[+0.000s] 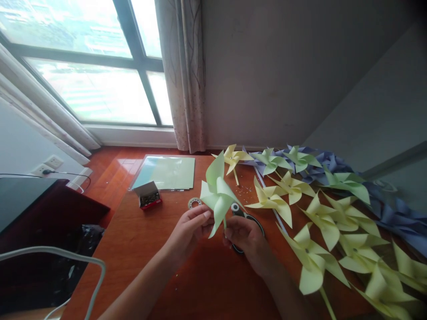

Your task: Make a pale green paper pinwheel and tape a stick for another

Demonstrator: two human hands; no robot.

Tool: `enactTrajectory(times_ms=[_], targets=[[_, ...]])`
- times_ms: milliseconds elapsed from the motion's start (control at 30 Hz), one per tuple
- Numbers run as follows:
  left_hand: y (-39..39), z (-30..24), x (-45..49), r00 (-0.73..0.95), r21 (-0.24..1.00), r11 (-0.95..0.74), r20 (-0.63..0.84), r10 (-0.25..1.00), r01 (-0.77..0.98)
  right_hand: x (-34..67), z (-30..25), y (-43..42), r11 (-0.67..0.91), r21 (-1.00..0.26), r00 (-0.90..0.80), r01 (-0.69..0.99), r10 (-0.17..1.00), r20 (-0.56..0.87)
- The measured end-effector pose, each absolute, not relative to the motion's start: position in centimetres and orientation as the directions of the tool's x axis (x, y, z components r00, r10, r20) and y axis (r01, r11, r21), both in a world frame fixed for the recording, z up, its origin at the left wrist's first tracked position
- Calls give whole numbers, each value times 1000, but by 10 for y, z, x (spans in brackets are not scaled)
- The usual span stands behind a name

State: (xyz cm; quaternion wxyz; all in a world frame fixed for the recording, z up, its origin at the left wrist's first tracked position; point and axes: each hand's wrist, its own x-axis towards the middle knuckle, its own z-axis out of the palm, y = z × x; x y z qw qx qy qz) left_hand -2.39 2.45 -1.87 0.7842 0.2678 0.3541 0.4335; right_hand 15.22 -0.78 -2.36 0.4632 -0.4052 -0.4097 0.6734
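A pale green paper pinwheel (219,191) stands upright between my hands, above the wooden table. My right hand (248,238) is closed, pinching the pinwheel's thin stick just below the blades. My left hand (193,224) has its fingers curled at the lower left blade, thumb against its edge; its fingertips are partly hidden behind the paper. Under my right hand lie black-handled scissors (260,226), mostly covered by the hand. Just beyond my left hand is a small tape roll (194,203).
An open red box (150,202) of small brownish pieces sits at the left, before a stack of coloured paper sheets (170,173). Several yellow pinwheels (312,258), green pinwheels (348,184) and blue-purple pinwheels (405,222) cover the right side. A white cable (100,271) crosses the lower left.
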Motion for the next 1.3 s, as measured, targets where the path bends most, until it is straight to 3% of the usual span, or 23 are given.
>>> enactTrajectory(times_ms=[433,967,1167,1300], targets=[[22,-16,-26,453,710,451,-206,868,-541,152,-21,-7,-293,-906,-270,-306,939,-213],[19,-14,-26,418,759,427,-224,880,-492,154,-26,-5,-312,-893,-303,-324,929,-214],[19,-9,-26,427,739,435,-219,877,-514,153,-22,-8,-190,-967,-261,-173,955,-141],[23,-12,-28,278,772,439,-345,897,-459,151,-20,-10,7,-1000,-152,-13,988,9]])
